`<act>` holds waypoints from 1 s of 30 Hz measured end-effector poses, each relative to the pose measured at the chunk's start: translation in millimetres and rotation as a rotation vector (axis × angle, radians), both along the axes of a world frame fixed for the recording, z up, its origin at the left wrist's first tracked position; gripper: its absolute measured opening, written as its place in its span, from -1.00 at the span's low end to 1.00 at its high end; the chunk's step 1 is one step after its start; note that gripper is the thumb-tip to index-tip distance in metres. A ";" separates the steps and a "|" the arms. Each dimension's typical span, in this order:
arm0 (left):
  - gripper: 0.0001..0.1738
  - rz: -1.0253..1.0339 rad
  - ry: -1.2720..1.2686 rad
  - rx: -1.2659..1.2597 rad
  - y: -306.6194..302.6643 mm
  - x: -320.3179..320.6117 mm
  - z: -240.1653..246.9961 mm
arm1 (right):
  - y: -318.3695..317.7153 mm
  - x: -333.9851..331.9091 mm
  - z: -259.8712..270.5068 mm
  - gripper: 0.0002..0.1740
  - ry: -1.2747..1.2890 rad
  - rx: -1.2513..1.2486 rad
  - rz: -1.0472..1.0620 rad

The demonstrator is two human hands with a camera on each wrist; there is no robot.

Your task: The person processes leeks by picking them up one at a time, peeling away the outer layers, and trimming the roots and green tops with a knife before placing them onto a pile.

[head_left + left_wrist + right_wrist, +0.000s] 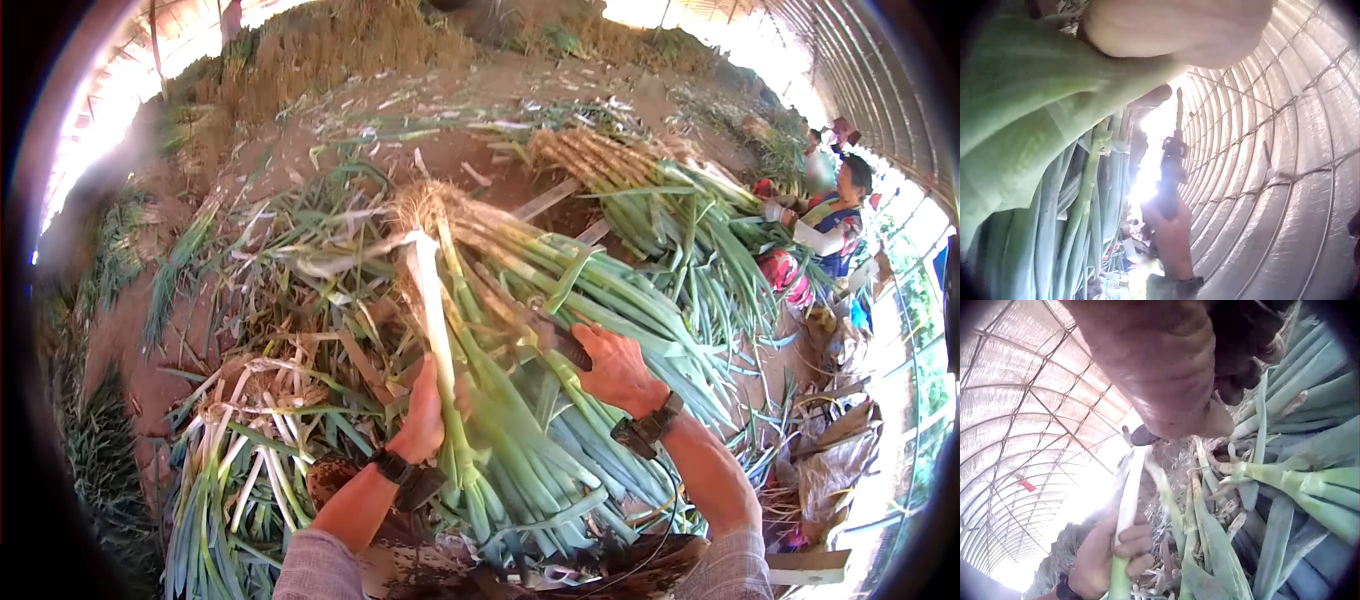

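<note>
My left hand (422, 415) grips a long green onion (428, 290) by its stalk; the bared white shank stands up above the fingers and the green leaves hang below. In the right wrist view, the left hand's fingers (1135, 544) curl round that stalk. My right hand (615, 370), over the green leaves, holds a dark-handled tool (1172, 162) with a narrow end; its exact kind is blurred. Beside and beneath both hands spreads a heap of untrimmed green onions (610, 275), with roots toward the far side and leaves toward me.
Peeled white-stalked onions (235, 430) lie at left. Another rooty bundle (610, 165) lies farther back right. Leaf scraps litter the ground (185, 310). A person (840, 215) sits at the right among onions. Crumpled sacking (835, 460) lies at the right edge.
</note>
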State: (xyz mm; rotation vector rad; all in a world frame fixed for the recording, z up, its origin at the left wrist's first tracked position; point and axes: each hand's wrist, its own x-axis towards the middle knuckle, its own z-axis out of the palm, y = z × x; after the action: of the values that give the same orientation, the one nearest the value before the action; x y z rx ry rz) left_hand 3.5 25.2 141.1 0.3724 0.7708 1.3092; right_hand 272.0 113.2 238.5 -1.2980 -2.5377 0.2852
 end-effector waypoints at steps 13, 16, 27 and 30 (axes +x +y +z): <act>-0.48 -0.241 0.197 0.102 -44.7 62.6 -19.3 | -104.1 76.8 -24.2 -0.78 0.324 0.240 -0.125; -0.46 -0.152 0.220 0.142 -46.4 55.7 -3.6 | -129.7 89.2 -24.6 -0.62 0.271 0.092 -0.088; -0.46 -0.165 0.669 0.216 -72.0 84.8 18.8 | -152.8 92.6 -50.1 -0.56 0.301 -0.055 -0.133; -0.46 -0.169 0.792 0.265 -76.8 105.7 14.7 | -147.1 102.5 -58.0 -0.54 0.311 -0.044 -0.225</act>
State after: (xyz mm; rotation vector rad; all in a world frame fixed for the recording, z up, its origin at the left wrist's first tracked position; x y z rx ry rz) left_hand 109.1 -51.6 155.8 1.1869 1.1871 1.0914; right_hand 374.4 -33.8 180.4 -1.4165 -2.1203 0.4572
